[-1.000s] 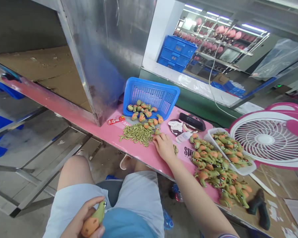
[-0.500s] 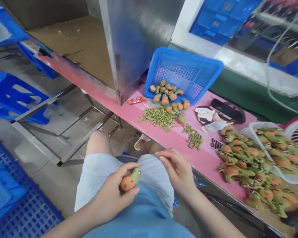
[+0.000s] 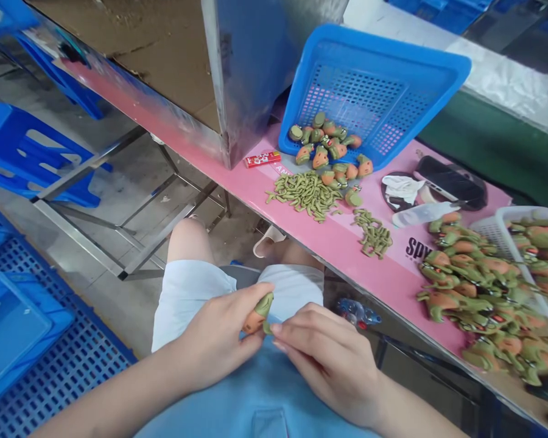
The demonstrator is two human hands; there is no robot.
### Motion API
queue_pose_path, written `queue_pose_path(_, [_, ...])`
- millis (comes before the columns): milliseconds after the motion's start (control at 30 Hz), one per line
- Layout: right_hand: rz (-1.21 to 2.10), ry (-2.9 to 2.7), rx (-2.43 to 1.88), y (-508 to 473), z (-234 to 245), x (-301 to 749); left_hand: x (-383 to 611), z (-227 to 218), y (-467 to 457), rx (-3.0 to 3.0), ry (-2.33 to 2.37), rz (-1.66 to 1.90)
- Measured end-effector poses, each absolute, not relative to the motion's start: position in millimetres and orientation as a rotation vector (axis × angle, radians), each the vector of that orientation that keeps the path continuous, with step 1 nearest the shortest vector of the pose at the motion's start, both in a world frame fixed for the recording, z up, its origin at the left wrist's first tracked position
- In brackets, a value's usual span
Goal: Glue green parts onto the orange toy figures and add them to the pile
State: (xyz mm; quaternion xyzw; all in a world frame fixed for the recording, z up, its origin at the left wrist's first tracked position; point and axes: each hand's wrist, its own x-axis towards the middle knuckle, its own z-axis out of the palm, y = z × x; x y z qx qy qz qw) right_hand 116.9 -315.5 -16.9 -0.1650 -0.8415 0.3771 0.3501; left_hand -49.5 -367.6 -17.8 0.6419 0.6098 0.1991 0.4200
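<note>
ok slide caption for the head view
Left hand holding a green-and-orange figurine, right hand pinching a small green piece beside it, a blue perforated basket beyond.

Blue torso garment (image 3: 219, 407) with a small rectangular patch (image 3: 269, 421), pale shorts (image 3: 185, 292), white open footwear (image 3: 274, 233).

Small green-and-orange figurine (image 3: 256, 316): orange lower body with dark spots, green upper part; partly covered by left hand (image 3: 221, 333) gripping it, tilted, green end up and leaning toward right hand (image 3: 331, 359), in front of blue shirt (image 3: 228, 404). Small green piece (image 3: 267, 328) pinched in right hand, also before blue shirt, at figurine's lower end; exact contact unclear, rest of piece hidden by fingers.
</note>
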Motion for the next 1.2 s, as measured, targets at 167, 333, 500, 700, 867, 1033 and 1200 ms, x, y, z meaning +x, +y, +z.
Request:
queue_pose_path(167, [0.981,-2.181,-0.427,-318,-18,117,-49,-18,-368,1.773,1.523,0.456])
queue_pose_path(333, [0.977,-2.216,-0.424,-318,-18,117,-48,-15,-366,1.875,1.546,0.332])
queue_pose_path(500, [0.922,-2.276,-0.421,-319,-17,119,-48,-15,-366,1.982,1.522,0.262])
queue_pose_path(700, [0.891,-2.312,-0.419,-321,-14,122,-46,-10,-365,2.061,1.527,0.152])
queue_pose_path(867, [0.900,-2.322,-0.429,-323,-13,124,-44,-6,-364,2.161,1.505,0.078])
queue_pose_path(1033, [0.920,-2.302,-0.423,-324,-16,124,-45,-9,-365,2.297,1.503,0.164])
queue_pose_path(1200, [0.942,-2.293,-0.440,-325,-17,122,-45,-10,-367,2.350,1.503,0.137])
